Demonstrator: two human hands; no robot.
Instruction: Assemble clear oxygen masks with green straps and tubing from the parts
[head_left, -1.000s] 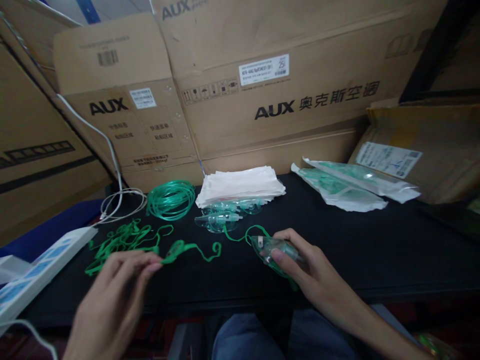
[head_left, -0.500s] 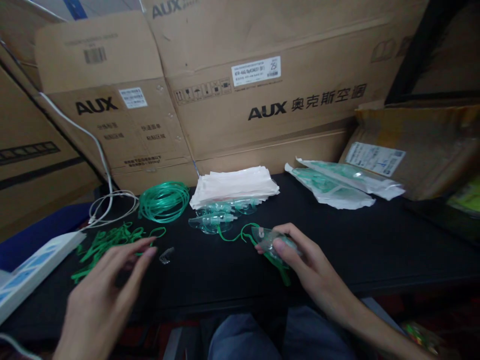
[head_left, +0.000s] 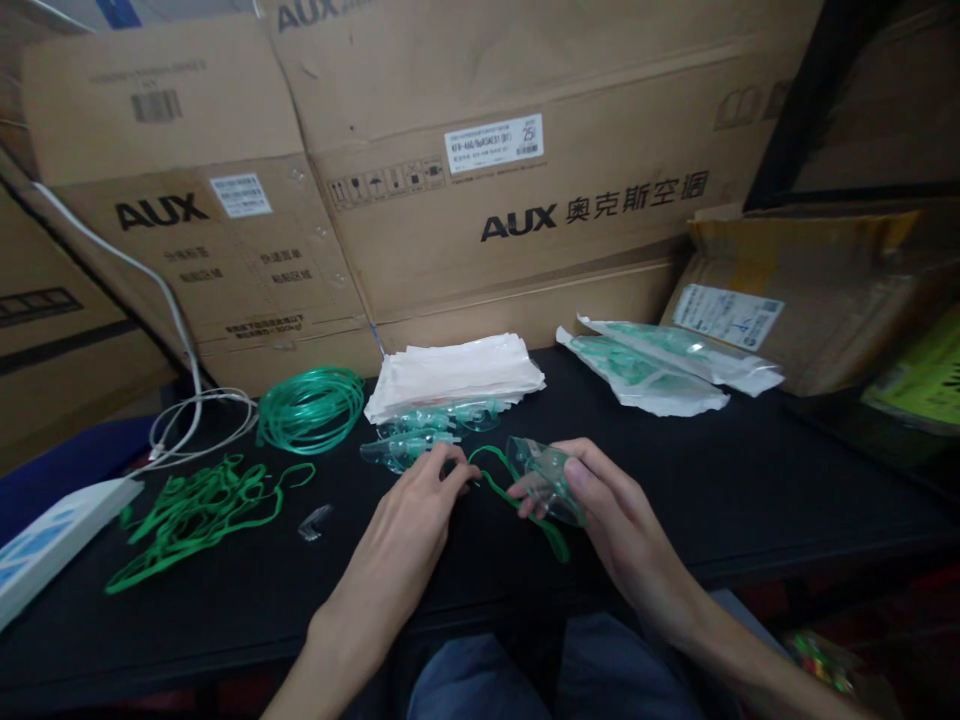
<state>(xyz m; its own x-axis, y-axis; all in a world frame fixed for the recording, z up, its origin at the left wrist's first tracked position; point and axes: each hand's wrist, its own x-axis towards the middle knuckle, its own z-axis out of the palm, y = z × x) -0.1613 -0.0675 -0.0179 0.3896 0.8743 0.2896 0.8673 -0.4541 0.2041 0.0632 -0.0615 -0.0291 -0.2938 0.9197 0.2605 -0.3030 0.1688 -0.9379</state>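
Observation:
My right hand (head_left: 619, 510) grips a clear plastic oxygen mask (head_left: 544, 470), thumb on its near side. A green elastic strap (head_left: 495, 487) hangs from the mask in a loop, and its lower part lies by the fingers. My left hand (head_left: 409, 525) is beside it, thumb and forefinger pinched on the strap's far end. Just behind the left fingertips lie several clear and green masks (head_left: 405, 447), partly covered by that hand. To the left, a small clear plastic piece (head_left: 313, 522) and a tangled heap of green straps (head_left: 202, 515) rest on the black table (head_left: 712, 480).
A coil of green tubing (head_left: 311, 410) lies at the left, near a white cable and a power strip (head_left: 60, 540). A stack of white pouches (head_left: 457, 375) stands at the back. Packed masks (head_left: 645, 365) lie at the back right. Large cardboard boxes (head_left: 600, 130) line the rear.
My left hand has moved right from the strap heap to the mask's strap and pinched its end. My right hand still holds the mask, which has turned slightly. The camera view has shifted a little.

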